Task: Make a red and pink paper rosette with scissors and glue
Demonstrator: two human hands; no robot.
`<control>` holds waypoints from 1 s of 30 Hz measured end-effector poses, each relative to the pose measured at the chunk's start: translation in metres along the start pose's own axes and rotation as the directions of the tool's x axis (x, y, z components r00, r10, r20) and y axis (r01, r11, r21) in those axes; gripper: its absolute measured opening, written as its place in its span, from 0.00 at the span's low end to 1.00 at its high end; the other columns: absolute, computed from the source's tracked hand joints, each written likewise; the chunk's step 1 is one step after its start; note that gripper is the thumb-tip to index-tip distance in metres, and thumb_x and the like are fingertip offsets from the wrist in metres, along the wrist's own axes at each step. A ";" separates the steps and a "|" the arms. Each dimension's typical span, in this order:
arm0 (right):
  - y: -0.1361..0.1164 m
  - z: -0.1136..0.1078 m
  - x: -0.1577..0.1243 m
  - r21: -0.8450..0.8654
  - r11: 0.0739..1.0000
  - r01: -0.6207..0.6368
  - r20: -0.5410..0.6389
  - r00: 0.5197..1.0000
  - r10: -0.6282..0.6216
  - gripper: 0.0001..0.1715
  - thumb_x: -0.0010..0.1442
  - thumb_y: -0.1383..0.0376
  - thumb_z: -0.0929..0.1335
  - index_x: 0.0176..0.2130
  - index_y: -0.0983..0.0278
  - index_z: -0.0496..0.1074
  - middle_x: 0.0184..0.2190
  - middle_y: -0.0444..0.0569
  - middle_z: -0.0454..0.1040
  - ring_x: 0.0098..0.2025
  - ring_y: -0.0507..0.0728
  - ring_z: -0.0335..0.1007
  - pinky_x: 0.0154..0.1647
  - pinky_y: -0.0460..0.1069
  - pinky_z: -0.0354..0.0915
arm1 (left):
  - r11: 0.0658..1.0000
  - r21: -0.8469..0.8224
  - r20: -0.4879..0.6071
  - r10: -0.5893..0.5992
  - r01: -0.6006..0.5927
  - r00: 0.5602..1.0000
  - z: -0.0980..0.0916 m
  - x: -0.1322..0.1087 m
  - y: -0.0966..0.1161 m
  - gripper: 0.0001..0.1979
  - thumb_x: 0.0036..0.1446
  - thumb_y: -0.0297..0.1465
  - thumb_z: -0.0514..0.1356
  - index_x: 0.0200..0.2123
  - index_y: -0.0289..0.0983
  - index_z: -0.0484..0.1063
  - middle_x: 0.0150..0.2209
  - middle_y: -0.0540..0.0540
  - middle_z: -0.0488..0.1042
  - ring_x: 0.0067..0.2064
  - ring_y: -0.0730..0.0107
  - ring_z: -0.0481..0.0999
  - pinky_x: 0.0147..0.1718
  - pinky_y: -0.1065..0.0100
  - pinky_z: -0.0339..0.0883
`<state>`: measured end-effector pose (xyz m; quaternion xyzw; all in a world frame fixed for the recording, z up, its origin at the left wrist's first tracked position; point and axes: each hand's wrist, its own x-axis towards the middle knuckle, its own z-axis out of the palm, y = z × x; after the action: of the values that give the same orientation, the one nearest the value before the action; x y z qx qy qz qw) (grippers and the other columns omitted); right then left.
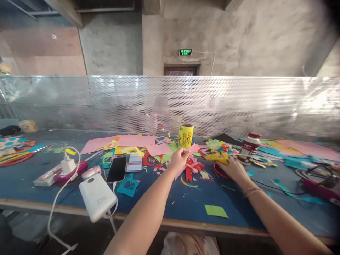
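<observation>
Between the fingers of my left hand (179,160) is a strip of pink paper (194,147), its free end pointing right. My right hand (234,169) is closed round the handle of a yellow hot glue gun (218,157); the nozzle points left, towards the paper strip. The handle is mostly hidden by the fingers. Red and pink ribbon-like paper loops (193,168) lie between my hands. Just behind my left hand stands a yellow cardboard tube (185,135). A dark red bottle (249,148) is upright beyond my right hand.
Coloured paper sheets (136,141) and scraps cover the back of the blue table (186,209). At left are a phone (117,170), a white power bank (97,197) with cables, and a magenta power strip (69,173). A green paper piece (216,211) lies near the front edge. A perforated metal screen (127,106) stands behind.
</observation>
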<state>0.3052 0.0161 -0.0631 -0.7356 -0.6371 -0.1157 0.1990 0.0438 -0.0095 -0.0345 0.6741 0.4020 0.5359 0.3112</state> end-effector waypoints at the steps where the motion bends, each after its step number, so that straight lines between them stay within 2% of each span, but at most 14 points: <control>1: 0.000 0.000 0.000 -0.003 1.000 0.005 -0.007 1.000 -0.005 0.18 0.53 0.52 0.64 0.33 0.64 0.71 0.32 0.56 0.75 0.41 0.64 0.71 0.41 0.52 0.63 | 1.000 -0.001 -0.004 -0.002 0.002 1.000 0.000 0.000 0.001 0.15 0.57 0.41 0.52 0.26 0.36 0.65 0.25 0.48 0.71 0.27 0.72 0.68 0.28 0.71 0.61; 4: 0.001 0.002 0.002 -0.014 1.000 0.018 -0.004 1.000 -0.018 0.16 0.52 0.53 0.65 0.32 0.63 0.71 0.32 0.56 0.74 0.42 0.64 0.70 0.41 0.53 0.63 | 1.000 -0.013 -0.001 -0.019 0.018 1.000 0.001 0.001 0.003 0.15 0.56 0.41 0.53 0.26 0.36 0.65 0.24 0.49 0.69 0.26 0.73 0.68 0.27 0.71 0.60; 9: 0.005 0.011 0.007 -0.045 0.999 -0.018 -0.004 1.000 0.018 0.23 0.51 0.50 0.66 0.35 0.68 0.70 0.36 0.61 0.73 0.45 0.66 0.68 0.44 0.54 0.63 | 1.000 -0.009 -0.033 -0.029 0.029 0.999 0.004 0.006 0.001 0.15 0.56 0.41 0.53 0.23 0.37 0.62 0.19 0.52 0.64 0.24 0.74 0.65 0.26 0.72 0.59; 14: 0.007 0.015 0.004 -0.036 0.999 0.025 -0.075 0.997 -0.028 0.20 0.51 0.54 0.67 0.37 0.67 0.68 0.38 0.62 0.70 0.46 0.67 0.66 0.43 0.56 0.63 | 0.999 -0.014 -0.099 -0.042 0.041 0.994 0.004 0.007 -0.002 0.16 0.57 0.42 0.52 0.24 0.37 0.63 0.24 0.49 0.69 0.27 0.72 0.67 0.27 0.71 0.60; 18: 0.003 0.004 0.002 0.052 0.998 0.018 -0.125 0.992 -0.011 0.16 0.47 0.55 0.69 0.34 0.63 0.67 0.38 0.59 0.68 0.46 0.69 0.65 0.44 0.59 0.63 | 0.999 -0.024 -0.113 -0.046 0.043 0.993 0.005 0.005 0.004 0.16 0.57 0.43 0.51 0.24 0.38 0.62 0.22 0.49 0.69 0.27 0.70 0.69 0.29 0.69 0.61; 20: -0.007 -0.007 0.002 0.194 0.980 0.052 -0.189 0.982 -0.014 0.14 0.48 0.56 0.68 0.31 0.62 0.66 0.37 0.57 0.68 0.46 0.67 0.64 0.46 0.58 0.62 | 0.998 -0.041 -0.132 -0.043 0.038 0.990 0.006 0.004 0.008 0.15 0.57 0.42 0.51 0.24 0.38 0.62 0.22 0.49 0.69 0.28 0.69 0.70 0.30 0.68 0.62; 22: -0.026 -0.020 0.001 0.449 0.885 0.123 -0.184 0.982 -0.042 0.14 0.51 0.53 0.65 0.28 0.62 0.66 0.33 0.54 0.68 0.41 0.62 0.66 0.42 0.55 0.64 | 0.998 -0.047 -0.166 -0.053 0.045 0.985 0.007 0.004 0.011 0.14 0.57 0.42 0.52 0.26 0.38 0.62 0.23 0.48 0.70 0.28 0.68 0.70 0.30 0.68 0.62; 23: -0.038 -0.026 -0.001 0.595 0.792 0.134 -0.120 0.990 -0.078 0.17 0.52 0.50 0.63 0.28 0.62 0.66 0.31 0.52 0.69 0.36 0.59 0.67 0.38 0.53 0.65 | 0.998 -0.040 -0.179 -0.062 0.056 0.982 0.008 0.004 0.012 0.13 0.57 0.41 0.52 0.27 0.38 0.63 0.24 0.47 0.70 0.28 0.68 0.71 0.30 0.68 0.63; 25: -0.067 -0.037 -0.006 0.808 0.585 0.072 0.044 0.982 -0.181 0.24 0.50 0.45 0.63 0.28 0.63 0.67 0.26 0.49 0.68 0.29 0.56 0.65 0.30 0.50 0.64 | 0.997 -0.015 -0.202 -0.081 0.079 0.976 0.008 0.003 0.013 0.12 0.56 0.40 0.53 0.29 0.38 0.65 0.27 0.46 0.72 0.29 0.68 0.71 0.30 0.68 0.63; 28: -0.110 -0.045 -0.017 0.940 0.329 -0.091 0.195 0.934 -0.301 0.25 0.46 0.45 0.67 0.30 0.64 0.68 0.27 0.48 0.69 0.28 0.53 0.65 0.28 0.47 0.63 | 0.994 0.032 -0.239 -0.091 0.102 0.967 0.008 -0.001 0.015 0.12 0.57 0.39 0.52 0.33 0.37 0.68 0.30 0.44 0.73 0.31 0.68 0.72 0.30 0.69 0.63; 30: -0.130 -0.046 -0.023 0.964 0.184 -0.193 0.246 0.909 -0.336 0.24 0.46 0.46 0.69 0.30 0.65 0.67 0.28 0.47 0.69 0.28 0.51 0.64 0.27 0.46 0.62 | 0.992 0.058 -0.281 -0.093 0.114 0.955 0.008 -0.004 0.016 0.14 0.58 0.39 0.51 0.35 0.35 0.69 0.30 0.44 0.74 0.31 0.68 0.72 0.30 0.69 0.63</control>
<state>0.1773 -0.0107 -0.0128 -0.4116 -0.6226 0.4631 0.4780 0.0546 -0.0204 -0.0244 0.5811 0.4958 0.5932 0.2544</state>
